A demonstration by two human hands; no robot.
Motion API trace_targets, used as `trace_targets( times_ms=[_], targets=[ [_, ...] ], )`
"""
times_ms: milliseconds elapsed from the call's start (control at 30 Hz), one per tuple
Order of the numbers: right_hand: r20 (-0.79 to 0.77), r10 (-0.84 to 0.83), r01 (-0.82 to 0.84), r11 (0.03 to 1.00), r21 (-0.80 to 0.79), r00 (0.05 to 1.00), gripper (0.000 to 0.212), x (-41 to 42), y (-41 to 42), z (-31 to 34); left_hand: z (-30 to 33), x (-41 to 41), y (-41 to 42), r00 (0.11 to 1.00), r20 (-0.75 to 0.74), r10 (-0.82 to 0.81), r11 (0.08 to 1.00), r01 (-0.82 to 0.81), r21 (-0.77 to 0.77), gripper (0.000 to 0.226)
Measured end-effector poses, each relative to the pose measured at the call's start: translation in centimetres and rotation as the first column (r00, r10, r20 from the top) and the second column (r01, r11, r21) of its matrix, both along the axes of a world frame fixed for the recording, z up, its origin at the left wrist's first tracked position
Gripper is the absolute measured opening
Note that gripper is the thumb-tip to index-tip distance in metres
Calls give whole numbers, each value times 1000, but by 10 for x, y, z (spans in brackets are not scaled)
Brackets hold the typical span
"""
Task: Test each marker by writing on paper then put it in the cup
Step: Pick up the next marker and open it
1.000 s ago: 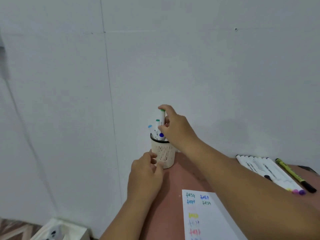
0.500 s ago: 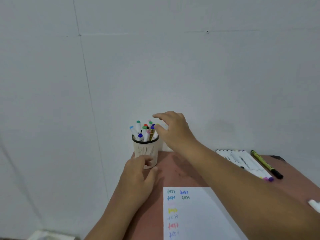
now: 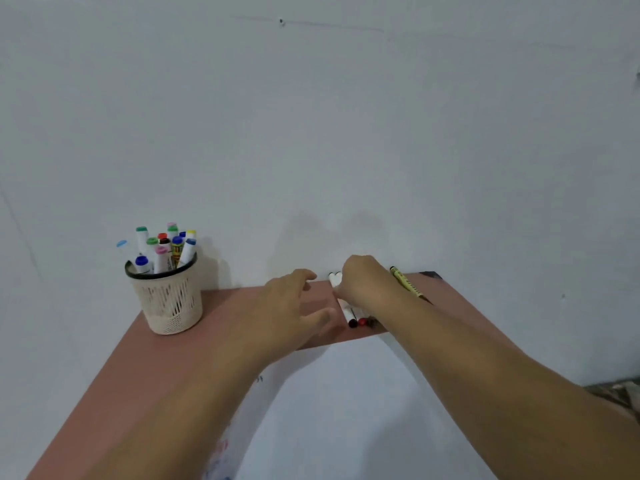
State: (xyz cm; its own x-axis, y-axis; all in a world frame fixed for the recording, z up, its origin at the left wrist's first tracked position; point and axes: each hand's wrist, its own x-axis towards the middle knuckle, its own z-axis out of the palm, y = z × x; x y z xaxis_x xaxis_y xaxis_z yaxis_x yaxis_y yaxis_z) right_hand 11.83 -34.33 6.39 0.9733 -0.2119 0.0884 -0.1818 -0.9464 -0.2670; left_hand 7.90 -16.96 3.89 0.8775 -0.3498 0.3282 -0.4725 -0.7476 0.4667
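Note:
A cream mesh cup (image 3: 166, 303) stands at the table's back left with several capped markers (image 3: 162, 251) upright in it. A row of white markers (image 3: 348, 313) lies at the back of the table by the wall. My right hand (image 3: 363, 282) lies over that row with its fingertips down on a white marker; its back hides whether they grip it. My left hand (image 3: 287, 306) hovers just left of the row, fingers spread and relaxed, holding nothing. The white paper (image 3: 346, 410) with coloured test marks lies under my forearms.
A yellow and black marker (image 3: 407, 284) lies apart, right of my right hand. The reddish-brown table (image 3: 138, 358) butts against a white wall. Its right edge drops off beyond the yellow marker.
My right hand let go of the green-capped marker in the cup and moved right to the row of white markers. My left hand left the cup and followed. The view swung right.

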Motion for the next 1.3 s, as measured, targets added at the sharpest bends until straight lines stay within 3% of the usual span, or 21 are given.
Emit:
trace_targets(
  times_ms=[133, 200, 267, 367, 433, 500, 600, 667, 733, 867, 1000, 1067, 1133, 1200, 1300],
  targets=[
    [15, 30, -27, 990, -136, 999, 24, 1, 6, -20, -9, 4, -3, 999, -30, 13, 1000, -12, 21, 71],
    [37, 51, -46, 991, -123, 998, 23, -1, 14, -20, -13, 4, 1, 999, -29, 42, 999, -41, 23, 69],
    [27, 61, -61, 998, -11, 998, 18, -4, 24, -17, -17, 4, 7, 997, -24, 78, 997, -78, -1, 67],
    [60, 14, -35, 929, 368, 998, 26, -14, 37, -4, -20, -1, 14, 992, -75, 105, 983, -115, -141, 61],
    [82, 5, -60, 720, 691, 997, 21, -27, 41, 8, -16, -11, 16, 993, -95, 73, 965, -95, -244, 44],
    [104, 40, -111, 397, 911, 994, 13, -45, 45, 16, -5, -25, 18, 995, -96, 2, 940, -34, -338, 23],
    [212, 99, -217, 46, 975, 972, 8, -76, 50, 24, 14, -47, 29, 999, -15, -32, 920, 23, -392, 19],
    [294, 99, -288, -67, 955, 951, 12, -97, 53, 27, 24, -60, 38, 997, 56, -57, 949, 72, -308, 18],
    [333, 107, -328, -63, 943, 937, 20, -116, 55, 27, 29, -71, 44, 991, 87, -101, 960, 120, -255, 16],
    [373, 182, -394, 100, 914, 910, 18, -147, 63, 28, 25, -87, 57, 978, 187, -93, 971, 131, -202, 38],
    [425, 167, -450, 169, 877, 890, 11, -169, 72, 29, 15, -99, 77, 986, 155, -65, 947, 110, -303, 44],
    [429, 130, -445, 151, 883, 894, 9, -170, 77, 27, 7, -103, 83, 991, 99, -95, 927, 124, -354, 54],
    [384, 48, -387, 64, 920, 922, 9, -161, 79, 20, -4, -100, 88, 997, 52, -52, 881, 71, -469, 67],
    [329, -10, -328, 52, 943, 944, 7, -146, 82, 7, -18, -93, 94, 1000, -2, 11, 834, -10, -552, 58],
    [275, -21, -267, 175, 948, 961, 7, -131, 86, -25, -35, -83, 100, 991, -120, 56, 815, -115, -568, 29]
  ],
)
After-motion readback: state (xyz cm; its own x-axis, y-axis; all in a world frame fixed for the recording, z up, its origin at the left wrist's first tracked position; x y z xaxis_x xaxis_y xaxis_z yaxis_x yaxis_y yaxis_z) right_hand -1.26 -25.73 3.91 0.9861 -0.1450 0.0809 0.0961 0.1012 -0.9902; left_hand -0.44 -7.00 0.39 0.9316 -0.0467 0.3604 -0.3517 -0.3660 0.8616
